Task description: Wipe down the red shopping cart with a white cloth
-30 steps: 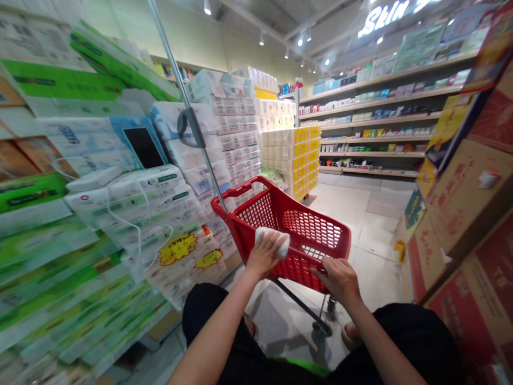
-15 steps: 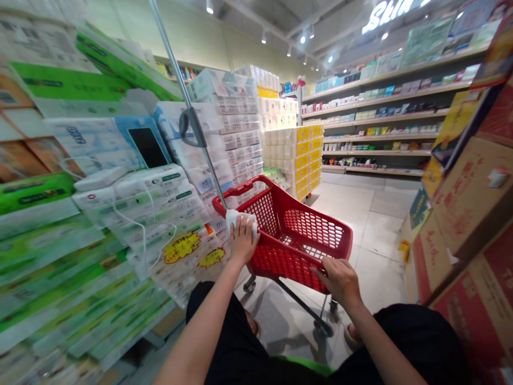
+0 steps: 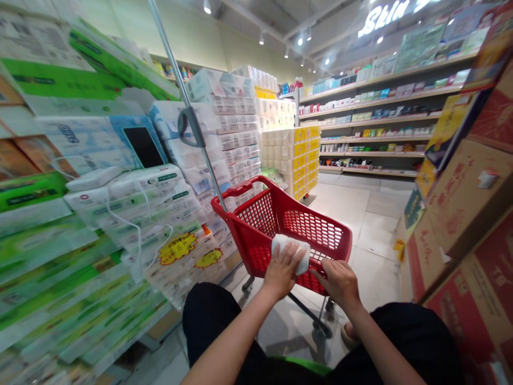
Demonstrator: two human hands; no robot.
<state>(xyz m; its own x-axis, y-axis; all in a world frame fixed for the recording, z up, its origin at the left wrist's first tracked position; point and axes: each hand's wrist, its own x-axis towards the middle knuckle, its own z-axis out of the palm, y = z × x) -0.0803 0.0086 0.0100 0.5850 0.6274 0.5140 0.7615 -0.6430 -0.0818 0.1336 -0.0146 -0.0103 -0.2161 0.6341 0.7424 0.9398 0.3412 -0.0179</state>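
Observation:
In front of me stands a red plastic shopping cart (image 3: 260, 256) on a grey wheeled frame, with a tall metal pole (image 3: 170, 59) rising from its left rear corner. My left hand (image 3: 284, 270) presses a folded white cloth (image 3: 301, 247) onto the near side rim of the basket, its fingers bent over the cloth. Close by on the right, my right hand (image 3: 340, 279) grips the same rim near the front corner, thumb on the near side. I see mesh walls inside the basket and nothing lying in it.
Stacks of tissue packs (image 3: 132, 203) rise at the left, with a phone (image 3: 143, 147) and a white cable on them. Cardboard boxes (image 3: 468, 198) are piled at the right. Yellow-and-white paper packs (image 3: 306, 160) and stocked shelves (image 3: 368, 139) stand beyond the tiled floor (image 3: 360, 214).
My left hand has slid the cloth along the near rim, from the handle end rightward toward my right hand. The right hand keeps its hold on the cart.

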